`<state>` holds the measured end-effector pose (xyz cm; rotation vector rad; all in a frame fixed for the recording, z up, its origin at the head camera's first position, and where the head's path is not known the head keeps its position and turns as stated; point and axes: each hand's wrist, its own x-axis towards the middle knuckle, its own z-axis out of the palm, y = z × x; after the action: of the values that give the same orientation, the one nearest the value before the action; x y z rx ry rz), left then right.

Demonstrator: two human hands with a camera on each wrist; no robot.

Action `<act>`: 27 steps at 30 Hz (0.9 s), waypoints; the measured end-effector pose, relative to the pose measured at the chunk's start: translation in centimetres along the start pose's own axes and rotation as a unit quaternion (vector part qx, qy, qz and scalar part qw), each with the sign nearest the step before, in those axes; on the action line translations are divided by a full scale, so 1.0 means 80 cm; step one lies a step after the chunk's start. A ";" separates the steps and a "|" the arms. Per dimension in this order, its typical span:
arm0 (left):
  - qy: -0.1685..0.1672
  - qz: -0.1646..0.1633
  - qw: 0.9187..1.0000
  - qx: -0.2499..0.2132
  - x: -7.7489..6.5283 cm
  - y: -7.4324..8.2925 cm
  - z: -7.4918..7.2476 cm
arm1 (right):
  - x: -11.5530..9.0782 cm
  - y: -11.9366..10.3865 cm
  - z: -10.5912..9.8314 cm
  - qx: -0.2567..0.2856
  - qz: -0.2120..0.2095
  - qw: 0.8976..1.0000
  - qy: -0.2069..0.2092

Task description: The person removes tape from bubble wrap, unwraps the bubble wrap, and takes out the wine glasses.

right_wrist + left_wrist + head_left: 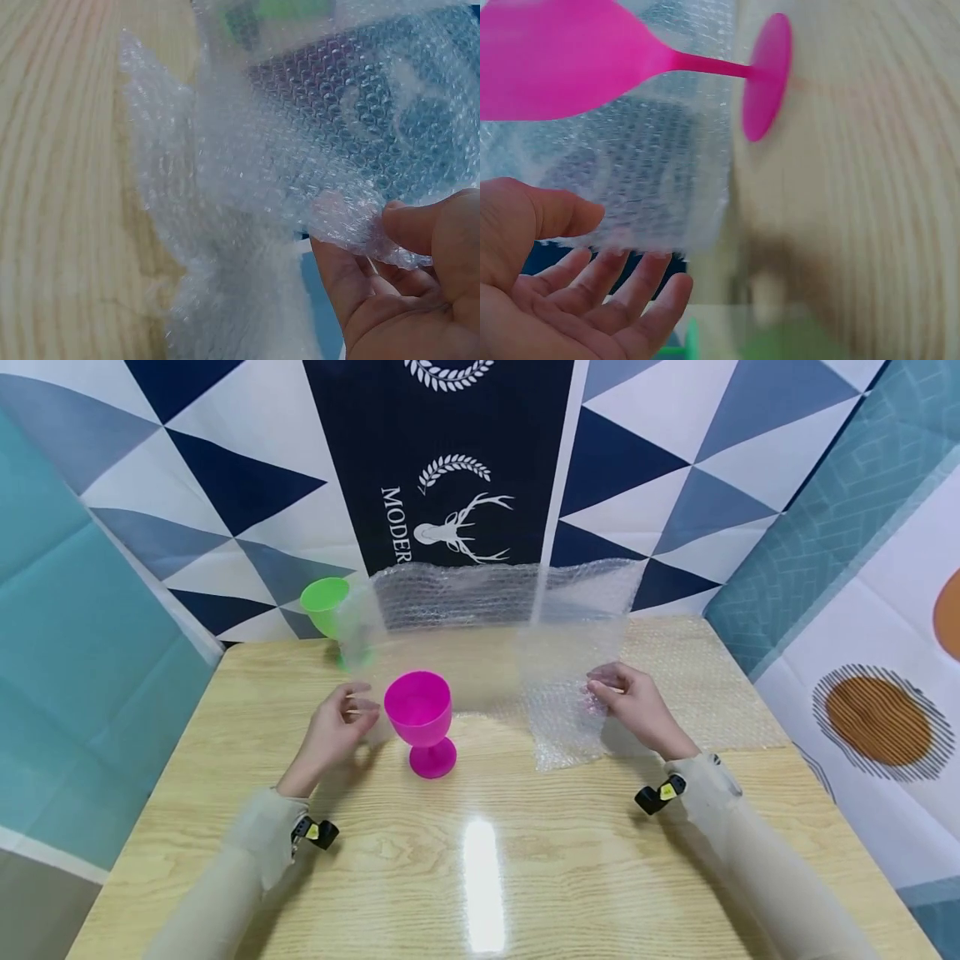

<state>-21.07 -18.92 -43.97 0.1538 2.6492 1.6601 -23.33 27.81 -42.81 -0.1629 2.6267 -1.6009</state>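
A clear sheet of bubble wrap (480, 602) stands raised behind a pink goblet (418, 706) that is upright on the table. My right hand (633, 700) pinches the sheet's right side between thumb and fingers; the right wrist view shows the gathered bubble wrap (349, 217) in that grip. Left of the goblet is my left hand (341, 731), its thumb held apart from the loosely spread fingers (641, 281). In the left wrist view those fingertips are right at the sheet's ragged edge. A green goblet (325, 602) stands at the back left, partly behind the wrap.
More bubble wrap (697, 685) lies flat on the right of the wooden table (375, 877). Patterned cloth (262, 468) hangs at the back, with a teal panel (82, 635) on the left and a printed panel (892, 693) on the right.
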 end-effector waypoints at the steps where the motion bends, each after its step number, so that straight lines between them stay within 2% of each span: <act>1: -0.002 -0.004 1.000 0.003 0.000 -0.002 0.002 | -0.001 0.002 -0.001 0.000 0.003 1.000 0.000; 9: 0.020 0.009 1.000 -0.002 0.004 -0.007 0.017 | -0.019 0.022 -0.009 -0.003 0.009 1.000 0.001; 14: 0.042 -0.017 0.999 -0.026 0.007 -0.008 0.029 | -0.029 0.033 -0.011 -0.007 0.017 1.000 0.005; 18: 0.047 -0.035 0.997 -0.050 0.011 -0.011 0.038 | -0.032 0.038 -0.014 -0.011 0.030 0.999 -0.005; 27: 0.046 -0.038 0.997 -0.040 0.015 -0.006 0.046 | -0.040 0.046 -0.026 -0.084 0.042 0.996 -0.001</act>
<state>-22.09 -15.69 -45.96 -0.0255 2.6111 1.7875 -20.62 31.72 -45.12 -0.0614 2.7262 -1.3536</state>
